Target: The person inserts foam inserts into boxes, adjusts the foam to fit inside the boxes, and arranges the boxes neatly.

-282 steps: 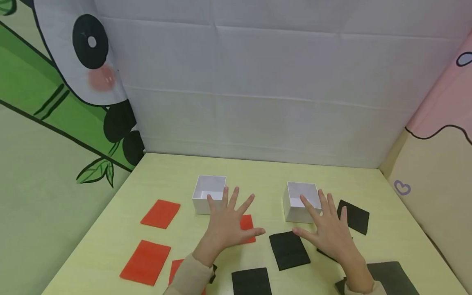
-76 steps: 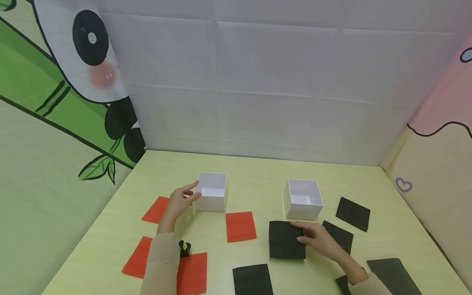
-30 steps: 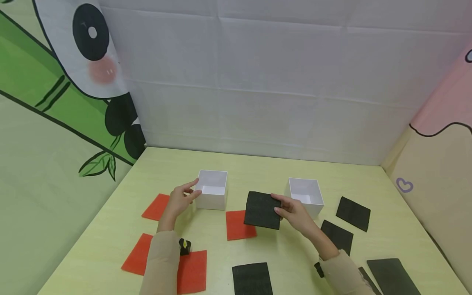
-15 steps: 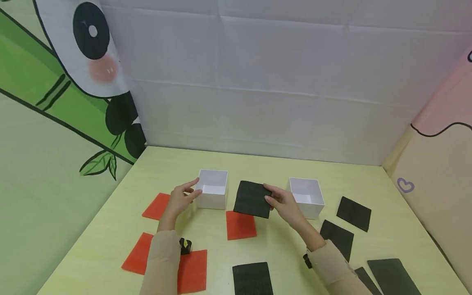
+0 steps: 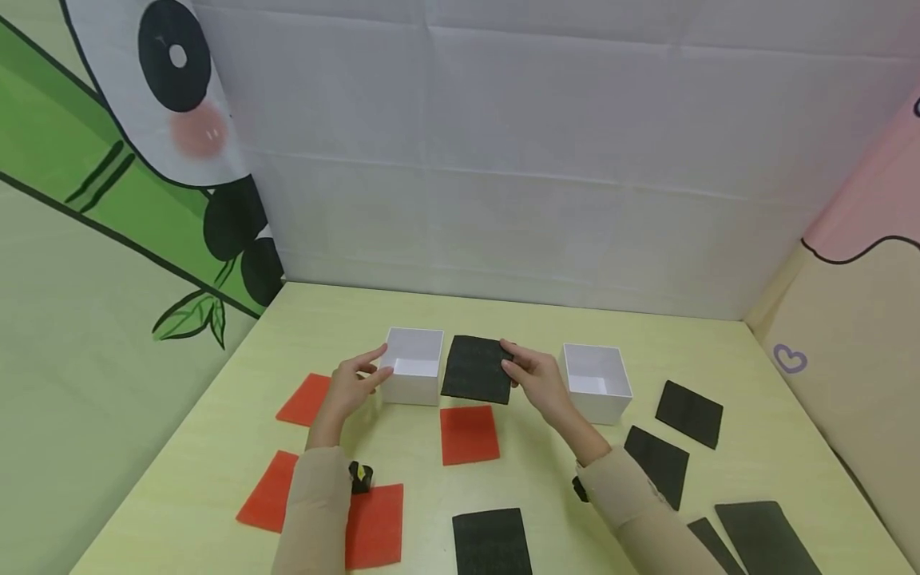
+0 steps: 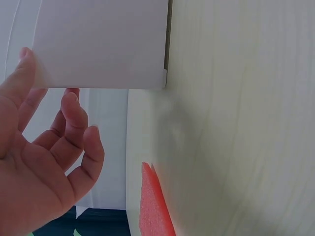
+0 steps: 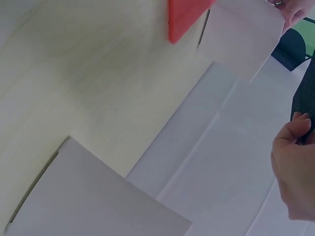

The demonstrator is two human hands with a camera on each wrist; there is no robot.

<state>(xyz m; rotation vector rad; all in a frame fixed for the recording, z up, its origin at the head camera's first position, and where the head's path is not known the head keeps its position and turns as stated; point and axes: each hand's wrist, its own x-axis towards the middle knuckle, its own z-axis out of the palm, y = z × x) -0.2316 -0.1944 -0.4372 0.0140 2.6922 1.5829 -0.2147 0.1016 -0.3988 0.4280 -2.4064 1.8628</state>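
Observation:
My left hand (image 5: 350, 391) holds the left corner of an open white box (image 5: 413, 390), its thumb on the front wall and its index finger by the left rim. In the left wrist view, the other fingers (image 6: 74, 132) curl beside the box wall (image 6: 101, 44). My right hand (image 5: 539, 382) pinches a thin black square sheet (image 5: 474, 369) by its right edge and holds it up just right of that box. Below the sheet, a red square sheet (image 5: 469, 435) lies on the table. The right wrist view catches only the sheet's edge (image 7: 305, 96).
A second open white box (image 5: 596, 383) stands to the right, close to my right forearm. More red sheets (image 5: 375, 527) lie at left. Several black sheets (image 5: 690, 414) lie at right, and another black sheet (image 5: 492, 541) is near the front. A white backdrop (image 5: 503, 176) rises behind the table.
My right hand has lifted the black sheet off the table and carried it left and away from me, past the red sheet to the left box. My left hand has stayed at that box's corner.

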